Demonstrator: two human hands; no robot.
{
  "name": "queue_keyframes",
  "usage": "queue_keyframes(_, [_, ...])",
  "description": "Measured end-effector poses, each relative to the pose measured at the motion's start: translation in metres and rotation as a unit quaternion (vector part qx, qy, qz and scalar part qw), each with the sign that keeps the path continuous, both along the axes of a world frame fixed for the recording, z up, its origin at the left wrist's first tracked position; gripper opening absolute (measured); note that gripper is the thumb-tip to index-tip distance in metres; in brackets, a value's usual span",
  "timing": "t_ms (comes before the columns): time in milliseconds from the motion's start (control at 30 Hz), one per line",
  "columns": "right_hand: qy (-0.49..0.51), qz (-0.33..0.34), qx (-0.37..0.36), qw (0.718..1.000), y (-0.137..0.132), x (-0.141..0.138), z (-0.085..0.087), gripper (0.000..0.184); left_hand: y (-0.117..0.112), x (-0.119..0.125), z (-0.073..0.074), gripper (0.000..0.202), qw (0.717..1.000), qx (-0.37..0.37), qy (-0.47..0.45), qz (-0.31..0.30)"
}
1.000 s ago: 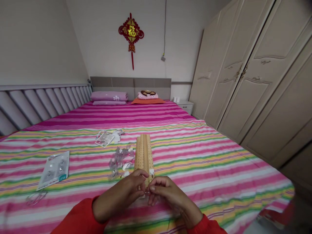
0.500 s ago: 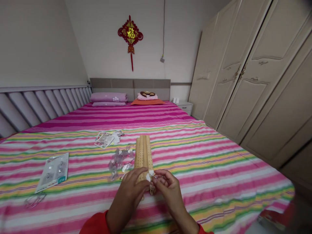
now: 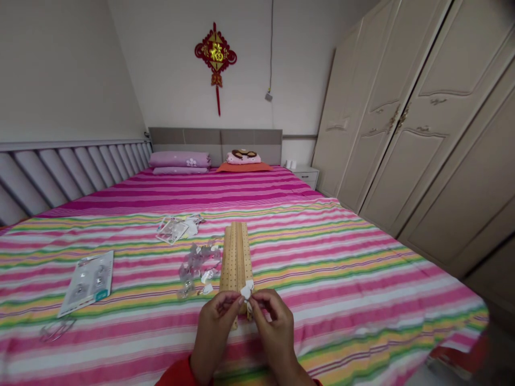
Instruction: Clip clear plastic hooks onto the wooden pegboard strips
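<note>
A long perforated wooden board (image 3: 237,256) lies lengthwise on the striped bedspread (image 3: 341,279), its near end under my hands. My left hand (image 3: 215,321) and my right hand (image 3: 276,327) meet at that end, and their fingertips pinch a small white plastic piece (image 3: 247,290) against the board. The fingers hide part of the piece and the board's near end. Just left of the board lies a heap of clear plastic pieces (image 3: 198,267).
A printed card pack (image 3: 87,283) and torn clear packaging (image 3: 173,230) lie on the bedspread to the left, with a faint clear item (image 3: 57,329) near its front. Pillows (image 3: 179,159) stand at the headboard. A tall wardrobe (image 3: 414,118) lines the right side.
My hands have come closer together at the board's near end, and my red sleeves have drawn back toward the bottom of the view. The white piece now shows at the fingertips.
</note>
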State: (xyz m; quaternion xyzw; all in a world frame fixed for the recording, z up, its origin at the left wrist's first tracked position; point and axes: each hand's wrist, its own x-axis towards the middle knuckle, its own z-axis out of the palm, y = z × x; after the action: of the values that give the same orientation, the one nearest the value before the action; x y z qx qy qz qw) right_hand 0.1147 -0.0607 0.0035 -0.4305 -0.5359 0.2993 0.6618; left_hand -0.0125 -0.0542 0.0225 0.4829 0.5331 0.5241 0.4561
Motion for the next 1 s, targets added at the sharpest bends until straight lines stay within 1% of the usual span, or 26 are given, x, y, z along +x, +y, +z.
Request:
queue_keyframes(100, [-0.063, -0.016, 0.06, 0.996, -0.004, 0.0, -0.005, 0.007, 0.0, 0.002, 0.0, 0.03, 1.0, 0.004, 0.007, -0.01])
queue_keyframes(167, [-0.096, 0.0, 0.095, 0.991, -0.006, 0.001, -0.007, 0.012, 0.001, 0.003, -0.001, 0.029, 1.0, 0.007, 0.017, -0.015])
queue_keyframes(233, [-0.111, 0.02, 0.121, 0.986, -0.006, 0.004, -0.007, 0.014, 0.003, 0.004, 0.0, 0.03, 0.999, 0.02, 0.027, -0.011])
queue_keyframes(300, [-0.096, 0.019, 0.118, 0.988, -0.003, 0.008, -0.004, 0.011, 0.008, 0.005, 0.002, 0.03, 0.999, 0.038, 0.035, -0.009])
queue_keyframes(367, [-0.05, 0.002, 0.066, 0.997, 0.006, 0.013, 0.0, 0.008, 0.016, 0.004, 0.005, 0.03, 0.998, 0.048, 0.041, -0.016])
queue_keyframes(433, [0.012, 0.008, -0.014, 1.0, 0.019, 0.018, 0.005, 0.012, 0.026, 0.002, 0.009, 0.031, 0.997, 0.044, 0.05, -0.03])
queue_keyframes(500, [0.068, 0.059, -0.081, 0.993, 0.036, 0.021, 0.008, 0.016, 0.036, 0.002, 0.012, 0.032, 0.996, 0.037, 0.064, -0.045])
queue_keyframes(600, [0.118, 0.119, -0.129, 0.977, 0.059, 0.022, 0.007, 0.023, 0.054, 0.003, 0.013, 0.032, 0.995, 0.033, 0.069, -0.063])
queue_keyframes(700, [0.151, 0.132, -0.158, 0.967, 0.078, 0.021, 0.002, 0.03, 0.073, 0.004, 0.01, 0.032, 0.996, 0.016, 0.05, -0.073])
queue_keyframes(800, [0.164, 0.137, -0.197, 0.957, 0.098, 0.019, -0.005, 0.034, 0.093, 0.005, 0.005, 0.032, 0.997, -0.019, 0.047, -0.061])
queue_keyframes(900, [0.158, 0.137, -0.244, 0.947, 0.116, 0.016, -0.014, 0.033, 0.109, 0.007, -0.002, 0.028, 0.995, -0.062, 0.064, -0.038])
queue_keyframes(1000, [0.146, 0.13, -0.284, 0.939, 0.131, 0.014, -0.026, 0.028, 0.119, 0.009, -0.012, 0.021, 0.99, -0.103, 0.092, -0.02])
